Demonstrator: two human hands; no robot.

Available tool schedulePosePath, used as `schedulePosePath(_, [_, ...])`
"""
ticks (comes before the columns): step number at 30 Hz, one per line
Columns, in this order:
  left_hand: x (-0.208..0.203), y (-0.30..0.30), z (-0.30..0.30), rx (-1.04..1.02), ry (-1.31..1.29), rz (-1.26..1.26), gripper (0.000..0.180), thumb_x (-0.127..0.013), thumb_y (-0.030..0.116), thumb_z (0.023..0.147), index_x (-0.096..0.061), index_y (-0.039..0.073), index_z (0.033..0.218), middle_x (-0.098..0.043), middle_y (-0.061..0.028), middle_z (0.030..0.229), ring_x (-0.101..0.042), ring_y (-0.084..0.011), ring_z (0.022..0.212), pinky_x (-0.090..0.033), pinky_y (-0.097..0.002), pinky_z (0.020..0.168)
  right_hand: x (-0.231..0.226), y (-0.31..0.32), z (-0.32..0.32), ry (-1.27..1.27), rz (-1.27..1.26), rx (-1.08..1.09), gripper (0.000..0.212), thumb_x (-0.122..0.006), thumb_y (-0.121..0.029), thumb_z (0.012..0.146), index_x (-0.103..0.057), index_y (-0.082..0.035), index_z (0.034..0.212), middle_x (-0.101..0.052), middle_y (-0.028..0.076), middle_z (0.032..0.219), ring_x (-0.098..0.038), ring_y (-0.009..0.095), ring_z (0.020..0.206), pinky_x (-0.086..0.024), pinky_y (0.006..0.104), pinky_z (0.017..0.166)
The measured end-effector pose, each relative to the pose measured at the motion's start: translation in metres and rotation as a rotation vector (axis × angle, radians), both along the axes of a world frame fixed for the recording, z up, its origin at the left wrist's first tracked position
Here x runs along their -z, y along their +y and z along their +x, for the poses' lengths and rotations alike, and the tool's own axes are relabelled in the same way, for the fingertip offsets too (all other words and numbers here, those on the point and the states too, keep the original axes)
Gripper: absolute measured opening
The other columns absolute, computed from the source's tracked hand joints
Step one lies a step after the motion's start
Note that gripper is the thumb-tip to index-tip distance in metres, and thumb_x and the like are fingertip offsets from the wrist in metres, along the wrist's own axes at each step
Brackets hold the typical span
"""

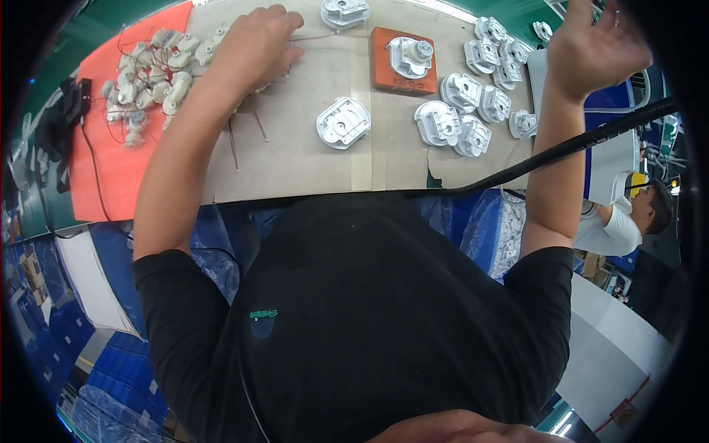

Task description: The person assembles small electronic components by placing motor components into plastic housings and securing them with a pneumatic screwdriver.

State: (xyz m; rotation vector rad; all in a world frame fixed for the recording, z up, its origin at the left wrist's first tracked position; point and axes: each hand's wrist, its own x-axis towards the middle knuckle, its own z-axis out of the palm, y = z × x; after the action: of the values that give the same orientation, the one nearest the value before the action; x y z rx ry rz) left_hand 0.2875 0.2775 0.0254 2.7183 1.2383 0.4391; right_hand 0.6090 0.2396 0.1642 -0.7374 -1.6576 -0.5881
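Observation:
My left hand is over the upper left of the table, beside a heap of small cream-coloured motors with thin wires. Its thumb and forefinger are apart. A thin wire runs from near these fingers toward a white plastic housing at the top edge. My right hand is raised at the upper right with its fingers apart, partly cut off by the picture's rim. Between the hands, one white housing lies on the table. Another white housing with a round grey piece sits on an orange block.
Several white housings are grouped right of the block. The motors lie on an orange-red sheet. A thick black cable crosses by my right forearm. Blue crates stand at lower left. Another person is at the far right.

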Motion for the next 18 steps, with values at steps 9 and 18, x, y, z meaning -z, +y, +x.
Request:
schedulePosePath(9, [0.003, -0.014, -0.023, -0.053, -0.079, -0.004, 0.045, -0.078, 0.016, 0.079, -0.063, 0.004, 0.119, -0.062, -0.0111, 0.118, -0.058, -0.0324, 0.110, -0.048, -0.0424, 0.094, 0.050, -0.016, -0.065, -0.441, -0.774, -0.157, 0.024, -0.071, 0.004, 0.081, -0.067, -0.003, 0.103, -0.068, 0.015, 0.096, -0.067, 0.031, 0.091, -0.053, 0.0349, 0.078])
schedulePosePath(18, [-0.009, -0.012, -0.032, -0.103, -0.181, -0.174, 0.060, -0.080, 0.017, 0.076, -0.057, 0.005, 0.130, -0.055, -0.0116, 0.134, -0.053, -0.0321, 0.125, -0.046, -0.0409, 0.103, 0.095, 0.026, -0.116, -0.754, -1.072, -0.144, 0.034, -0.072, -0.017, 0.088, -0.065, -0.009, 0.120, -0.071, 0.014, 0.107, -0.070, 0.032, 0.097, -0.056, 0.0408, 0.083])
